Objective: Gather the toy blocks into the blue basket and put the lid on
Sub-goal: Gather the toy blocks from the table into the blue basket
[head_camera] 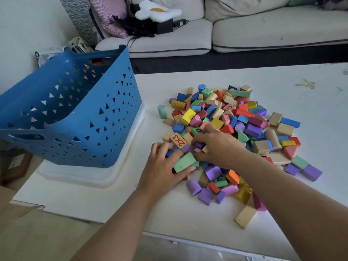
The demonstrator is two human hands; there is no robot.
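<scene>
The left hand (165, 166) curls its fingers (160, 146) round a green block (183, 162); the right hand (216, 146) grabs small blocks (235, 117) from the pile on the bench (282, 81). The basket (84, 113) sits tilted on its lid (90, 178) nearby. A big scoop may drop some.

This is a living room in a home. Behind the white table (244, 76) stands a big soft sofa (263, 31) with a pink pillow (111, 14) and a soft toy (156, 11) that looks like a fried egg. On the table lies a heap of bright toy blocks (226, 117), and a blue basket (75, 113) sits at the table's left end.
</scene>
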